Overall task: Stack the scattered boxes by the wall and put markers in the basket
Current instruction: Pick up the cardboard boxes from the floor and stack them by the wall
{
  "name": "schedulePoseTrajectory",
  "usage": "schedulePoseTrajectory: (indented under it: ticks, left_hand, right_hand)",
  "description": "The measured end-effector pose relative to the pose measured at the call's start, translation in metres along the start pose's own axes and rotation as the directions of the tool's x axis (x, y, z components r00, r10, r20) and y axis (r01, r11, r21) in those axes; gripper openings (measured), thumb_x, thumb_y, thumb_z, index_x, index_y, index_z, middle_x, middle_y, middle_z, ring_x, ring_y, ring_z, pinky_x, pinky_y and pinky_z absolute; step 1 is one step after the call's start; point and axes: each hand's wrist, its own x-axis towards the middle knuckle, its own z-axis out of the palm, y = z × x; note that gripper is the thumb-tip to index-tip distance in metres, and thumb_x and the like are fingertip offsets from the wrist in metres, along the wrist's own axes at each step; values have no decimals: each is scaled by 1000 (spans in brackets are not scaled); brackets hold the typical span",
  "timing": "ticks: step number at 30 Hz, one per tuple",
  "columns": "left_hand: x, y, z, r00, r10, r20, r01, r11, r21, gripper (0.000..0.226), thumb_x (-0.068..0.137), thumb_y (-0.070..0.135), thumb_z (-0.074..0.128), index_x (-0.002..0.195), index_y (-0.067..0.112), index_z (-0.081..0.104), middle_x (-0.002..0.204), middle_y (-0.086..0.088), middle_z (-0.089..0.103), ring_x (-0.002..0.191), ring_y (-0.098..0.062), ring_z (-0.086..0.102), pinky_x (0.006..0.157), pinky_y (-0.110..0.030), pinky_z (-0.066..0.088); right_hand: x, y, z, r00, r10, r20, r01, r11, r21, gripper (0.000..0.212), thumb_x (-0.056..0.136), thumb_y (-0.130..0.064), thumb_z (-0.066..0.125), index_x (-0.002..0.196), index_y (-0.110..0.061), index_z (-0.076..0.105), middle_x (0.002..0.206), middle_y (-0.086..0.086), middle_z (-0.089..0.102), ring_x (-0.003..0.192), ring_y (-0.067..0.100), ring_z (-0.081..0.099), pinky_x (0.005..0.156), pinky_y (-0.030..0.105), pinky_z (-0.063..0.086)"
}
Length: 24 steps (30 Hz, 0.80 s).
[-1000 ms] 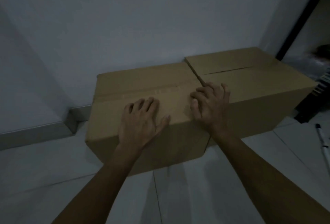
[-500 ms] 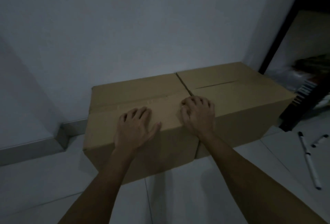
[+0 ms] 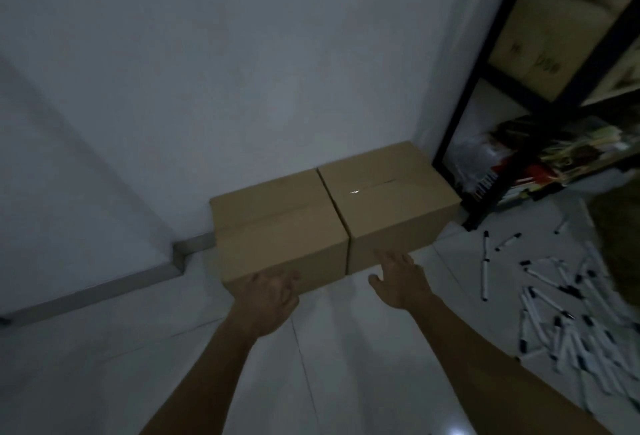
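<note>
Two closed brown cardboard boxes stand side by side on the floor against the white wall, the left box [image 3: 277, 223] touching the right box [image 3: 391, 199]. My left hand [image 3: 270, 299] hovers in front of the left box's lower front edge, fingers loosely curled and holding nothing. In front of the right box, my right hand [image 3: 398, 278] is spread open just off its front face. Several white markers with black caps [image 3: 554, 306] lie scattered on the tiles to the right. No basket is in view.
A black metal shelf [image 3: 485, 115] stands right of the boxes, holding a cardboard box [image 3: 554, 36] above and packets and books below. The floor is pale tile with a grey skirting [image 3: 90, 292] along the left wall.
Both hands have come off the tops of the boxes and drawn back toward me. The view has pulled away and swung right, so the shelf and the scattered markers now show.
</note>
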Motion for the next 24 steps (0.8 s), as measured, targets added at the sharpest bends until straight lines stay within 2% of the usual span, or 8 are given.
schedulePoseTrajectory:
  ticks: [2,6,9,12,15,18,21,24]
  left_hand:
    - [-27,39,-45,999,24,-26,-25,998,-56,37,97,30,48,133,24,54,118,5,68,111,-18,62,98,-28,40]
    - [-71,114,-132,999,42,-9,-42,999,-32,47,99,36,44,144,23,42,139,2,54,127,-18,50,108,-29,35]
    - [-89,161,-182,997,74,-8,-74,997,-9,48,99,38,42,145,27,37,137,1,54,125,-19,50,107,-30,35]
    - [-110,207,-217,997,80,15,-80,997,20,50,99,39,42,147,26,34,140,0,51,129,-19,47,108,-32,34]
    - [-131,252,-236,997,77,16,-78,996,45,51,100,39,42,147,23,34,140,-2,51,130,-20,45,108,-33,33]
    - [-158,301,-238,996,89,28,-90,996,30,51,99,36,44,146,20,36,139,-5,53,128,-24,47,107,-35,34]
    - [-186,347,-226,995,94,33,-94,995,12,50,99,36,45,145,18,39,139,-8,53,125,-27,50,104,-34,37]
    - [-221,401,-203,993,120,20,-120,993,14,46,99,38,44,140,17,44,134,-8,56,121,-27,52,100,-34,38]
  right_hand:
    - [-48,0,-41,998,24,57,-24,1000,-4,61,101,-43,39,155,-22,20,158,5,29,145,27,22,114,45,27]
    - [-137,4,-130,993,56,106,-55,998,-13,62,103,-44,34,157,-24,13,162,5,21,150,26,12,117,47,22]
    - [-186,11,-188,995,76,68,-77,997,4,61,103,-43,33,157,-22,15,161,6,21,149,27,13,116,47,22]
    - [-232,23,-228,995,97,12,-97,995,25,57,103,-40,35,154,-18,24,157,8,30,146,28,20,114,47,28]
    - [-273,40,-250,992,124,-2,-124,991,42,56,102,-39,38,153,-18,27,155,9,32,143,28,24,111,45,30]
    - [-321,64,-257,988,152,-14,-151,985,82,61,101,-40,38,155,-21,19,158,9,28,145,29,21,113,45,26]
    - [-371,92,-254,983,181,0,-180,978,105,65,101,-40,39,157,-25,10,160,8,22,148,29,15,117,45,21]
    - [-427,134,-252,977,211,-11,-209,974,93,66,101,-41,40,157,-25,9,160,9,23,148,29,16,118,46,22]
